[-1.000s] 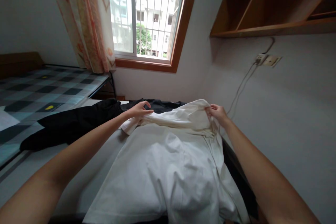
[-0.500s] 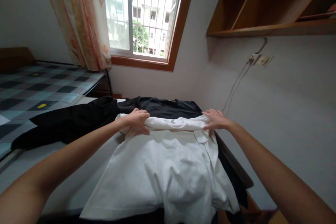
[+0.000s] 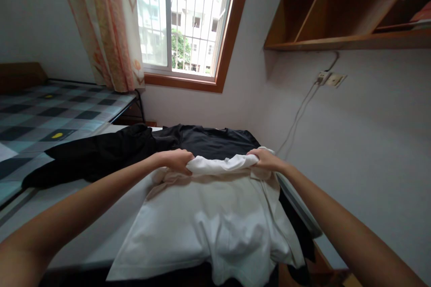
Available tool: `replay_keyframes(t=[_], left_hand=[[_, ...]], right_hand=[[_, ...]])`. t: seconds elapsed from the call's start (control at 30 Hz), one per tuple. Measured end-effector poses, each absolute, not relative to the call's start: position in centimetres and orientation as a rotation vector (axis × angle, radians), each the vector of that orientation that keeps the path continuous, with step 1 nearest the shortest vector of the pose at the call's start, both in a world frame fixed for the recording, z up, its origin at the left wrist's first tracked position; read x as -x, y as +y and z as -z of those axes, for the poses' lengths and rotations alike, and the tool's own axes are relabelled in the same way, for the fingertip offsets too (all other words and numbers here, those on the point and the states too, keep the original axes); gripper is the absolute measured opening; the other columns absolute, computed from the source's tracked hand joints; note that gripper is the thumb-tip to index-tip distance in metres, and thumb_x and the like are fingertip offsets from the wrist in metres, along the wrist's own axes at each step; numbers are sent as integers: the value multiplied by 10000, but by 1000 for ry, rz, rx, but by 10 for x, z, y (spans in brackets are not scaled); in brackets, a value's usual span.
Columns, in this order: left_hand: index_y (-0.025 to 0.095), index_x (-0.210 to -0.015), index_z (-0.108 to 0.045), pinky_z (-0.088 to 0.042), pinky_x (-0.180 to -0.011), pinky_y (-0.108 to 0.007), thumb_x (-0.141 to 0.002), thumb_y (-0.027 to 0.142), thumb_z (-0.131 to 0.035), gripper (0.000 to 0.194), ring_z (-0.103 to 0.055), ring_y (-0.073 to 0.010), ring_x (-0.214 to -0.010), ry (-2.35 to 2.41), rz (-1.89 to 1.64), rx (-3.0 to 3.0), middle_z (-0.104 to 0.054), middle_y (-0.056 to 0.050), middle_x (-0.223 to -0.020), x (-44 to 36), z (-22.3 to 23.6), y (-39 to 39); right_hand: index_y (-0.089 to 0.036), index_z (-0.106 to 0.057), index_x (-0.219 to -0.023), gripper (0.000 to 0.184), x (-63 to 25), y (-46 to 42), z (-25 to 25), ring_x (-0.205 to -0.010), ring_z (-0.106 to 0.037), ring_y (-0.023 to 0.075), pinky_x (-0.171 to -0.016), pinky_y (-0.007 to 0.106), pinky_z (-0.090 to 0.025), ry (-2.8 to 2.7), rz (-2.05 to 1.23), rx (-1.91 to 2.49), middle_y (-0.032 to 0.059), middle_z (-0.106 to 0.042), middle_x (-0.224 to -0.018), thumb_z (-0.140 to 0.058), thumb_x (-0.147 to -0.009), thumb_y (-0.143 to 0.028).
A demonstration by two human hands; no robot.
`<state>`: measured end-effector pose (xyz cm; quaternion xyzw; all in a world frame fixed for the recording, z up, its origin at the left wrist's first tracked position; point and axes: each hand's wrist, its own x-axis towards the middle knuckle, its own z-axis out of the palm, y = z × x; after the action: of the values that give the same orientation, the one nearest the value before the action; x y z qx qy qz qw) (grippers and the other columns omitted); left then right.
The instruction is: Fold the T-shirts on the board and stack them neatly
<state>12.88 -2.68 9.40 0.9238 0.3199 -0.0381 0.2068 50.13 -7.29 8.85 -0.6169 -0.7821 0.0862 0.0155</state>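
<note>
A white shirt [image 3: 208, 215] is spread over the table, its lower part hanging past the near edge. Its far end is rolled into a thick band across the top. My left hand [image 3: 178, 160] is closed around the left part of that roll. Around the right part, my right hand [image 3: 264, 160] is closed too, thumb toward me. Beneath and beyond the white shirt lies a black shirt [image 3: 215, 141], partly covered. A bunched black garment [image 3: 97, 152] stretches out to the left of it.
The pale tabletop [image 3: 111, 219] shows left of the shirt. A bed with a checked mattress [image 3: 84, 110] stands at the left. Wooden shelves [image 3: 336, 45] hang on the right wall above a socket [image 3: 328, 78] with dangling cables. Behind are a window and a curtain [image 3: 114, 31].
The far edge of the white shirt has been folded back and rolled toward me, uncovering more of the black shirt. Both hands, looser before, have closed on the roll and moved slightly nearer.
</note>
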Motion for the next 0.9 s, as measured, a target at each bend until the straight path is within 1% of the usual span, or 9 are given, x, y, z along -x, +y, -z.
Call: replay_keyframes(t=[0.1,0.23,0.33,0.43,0.5,0.57,0.7,0.8,0.9], left_hand=[[192,-820,-707,-455,-609,-219,-645,340,-699,229,-622,-165,-699,713,178,-2234,-699,19,-752,-125,-110,-38],[189,-871,-708,-486,-628,-232,-694,377,-684,259,-631,-177,-732,542,301,-2043,-718,4,-824,-127,-118,-53],[214,-851,-702,-475,-654,-239,-678,328,-697,208,-641,-186,-744,642,250,-2295,-719,0,-815,-131,-114,-58],[236,-839,-692,-458,-687,-262,-655,361,-723,224,-655,-220,-791,897,147,-2609,-719,-26,-836,-131,-112,-53],[245,-857,-678,-448,-711,-275,-691,405,-691,231,-662,-237,-837,1038,80,-2708,-720,-39,-883,-128,-116,-45],[246,-878,-656,-438,-745,-285,-730,421,-647,229,-658,-249,-901,1148,-46,-2773,-718,-43,-925,-124,-122,-37],[223,-923,-607,-401,-837,-326,-769,362,-585,209,-631,-269,-1010,1272,-363,-2892,-704,-63,-1001,-122,-130,-27],[217,-934,-580,-395,-808,-316,-779,347,-561,203,-645,-263,-974,1229,-322,-2898,-707,-62,-955,-124,-126,-24],[231,-932,-572,-398,-748,-285,-774,362,-563,205,-661,-247,-913,1155,-150,-2862,-705,-40,-884,-124,-116,-22]], right_hand=[[-173,-674,-862,266,-507,-84,-100,-833,-620,212,-698,265,-455,-2323,-565,1806,51,-702,-900,-582,-701,-364],[-206,-714,-881,350,-498,-104,-112,-808,-632,212,-709,262,-468,-2472,-838,1743,14,-706,-857,-709,-602,-417],[-232,-704,-711,230,-486,-114,-110,-705,-622,216,-697,294,-457,-2645,-624,1993,7,-673,-680,-772,-538,-368],[-217,-659,-657,127,-482,-115,-106,-748,-622,230,-728,309,-455,-2655,-407,1992,41,-682,-721,-716,-584,-303],[-205,-643,-723,119,-486,-112,-108,-799,-623,218,-738,289,-465,-2543,-493,1842,52,-694,-821,-636,-648,-297],[-189,-634,-804,184,-492,-106,-115,-820,-621,210,-731,278,-479,-2359,-582,1744,62,-691,-887,-581,-687,-320],[-175,-663,-901,345,-498,-98,-130,-844,-619,223,-725,289,-493,-2132,-631,1709,69,-694,-938,-635,-687,-444],[-183,-707,-863,388,-494,-99,-126,-802,-631,228,-705,287,-493,-2301,-876,1775,32,-707,-865,-740,-597,-463],[-193,-712,-747,272,-487,-104,-105,-709,-627,210,-651,272,-480,-2481,-909,1884,2,-695,-741,-766,-540,-360]])
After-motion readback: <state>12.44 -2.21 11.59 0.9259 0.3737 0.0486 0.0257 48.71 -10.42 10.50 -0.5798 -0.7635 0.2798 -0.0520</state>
